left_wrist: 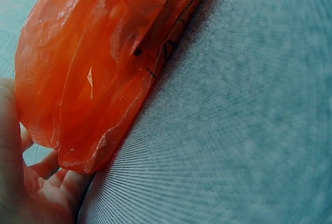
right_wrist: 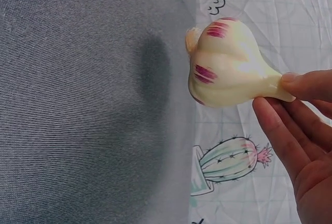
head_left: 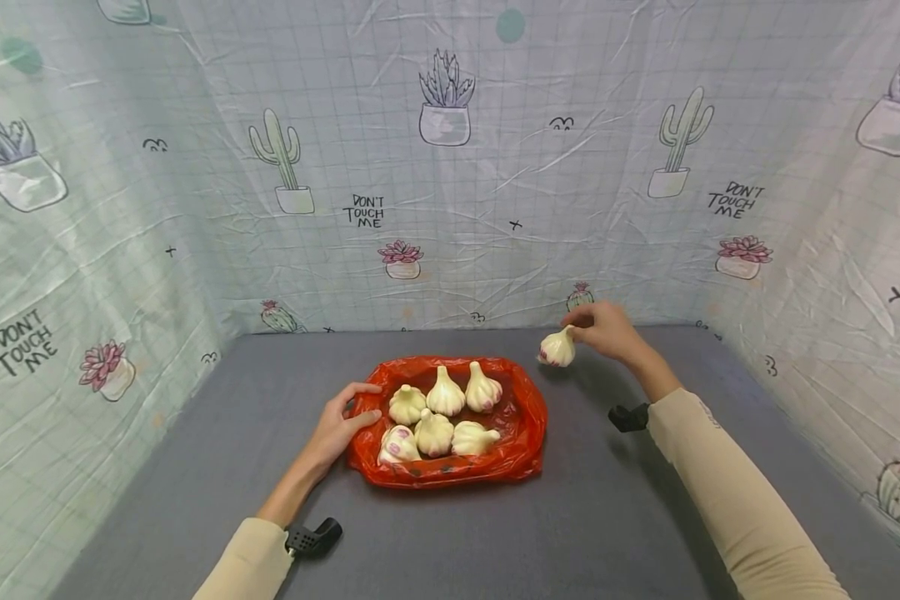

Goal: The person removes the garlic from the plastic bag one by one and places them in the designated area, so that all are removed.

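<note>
In the head view, a red plastic bag (head_left: 450,475) lies with its mouth spread wide and its rim rolled. Several garlic bulbs (head_left: 445,392) sit inside it, white with some purple patches. My left hand (head_left: 341,425) holds the bag's left side, thumb and forefinger over the rim. The left wrist view shows the bag's crinkled wall (left_wrist: 88,79) against that hand (left_wrist: 36,193). To the right of the bag, my right hand (head_left: 607,329) pinches another garlic bulb (head_left: 557,348) by its stem. Seen from the right wrist, this bulb (right_wrist: 228,63) hangs above the table, its shadow below.
A grey cloth-covered table (head_left: 450,542) spreads under everything. Behind it and along both sides hangs a pale curtain (head_left: 450,192) printed with potted plants. A black wrist camera (head_left: 313,537) is strapped to the left wrist, another camera (head_left: 628,417) to the right.
</note>
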Tool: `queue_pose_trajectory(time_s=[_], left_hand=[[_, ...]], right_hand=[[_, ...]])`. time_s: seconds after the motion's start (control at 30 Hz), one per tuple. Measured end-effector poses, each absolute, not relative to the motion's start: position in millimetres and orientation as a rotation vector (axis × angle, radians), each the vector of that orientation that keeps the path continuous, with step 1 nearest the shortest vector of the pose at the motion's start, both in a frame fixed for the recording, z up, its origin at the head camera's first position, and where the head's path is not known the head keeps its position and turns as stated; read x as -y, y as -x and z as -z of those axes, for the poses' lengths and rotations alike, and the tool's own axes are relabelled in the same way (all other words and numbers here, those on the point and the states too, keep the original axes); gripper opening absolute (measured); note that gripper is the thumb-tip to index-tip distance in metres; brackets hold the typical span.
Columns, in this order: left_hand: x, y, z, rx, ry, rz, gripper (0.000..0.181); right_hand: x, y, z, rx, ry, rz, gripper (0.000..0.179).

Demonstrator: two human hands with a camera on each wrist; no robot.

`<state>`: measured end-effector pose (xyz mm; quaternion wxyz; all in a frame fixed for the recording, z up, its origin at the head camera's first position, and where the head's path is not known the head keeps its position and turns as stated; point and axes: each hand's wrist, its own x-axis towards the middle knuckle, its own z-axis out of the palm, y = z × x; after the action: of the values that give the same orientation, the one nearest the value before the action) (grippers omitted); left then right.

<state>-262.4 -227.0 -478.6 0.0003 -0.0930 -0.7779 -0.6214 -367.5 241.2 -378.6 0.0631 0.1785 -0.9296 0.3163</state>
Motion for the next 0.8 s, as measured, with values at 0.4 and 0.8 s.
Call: queue_pose_trajectory(time_s=[0.4, 0.8], left_hand=[[228, 261, 477, 2.448, 0.278, 1.945, 0.039], [228, 263, 478, 2.453, 0.279, 1.923, 0.04]], right_hand=[[-241, 369, 385, 2.802, -0.552, -0.961, 0.021], [-243, 370, 391, 2.827, -0.532, -0.947, 0.02]])
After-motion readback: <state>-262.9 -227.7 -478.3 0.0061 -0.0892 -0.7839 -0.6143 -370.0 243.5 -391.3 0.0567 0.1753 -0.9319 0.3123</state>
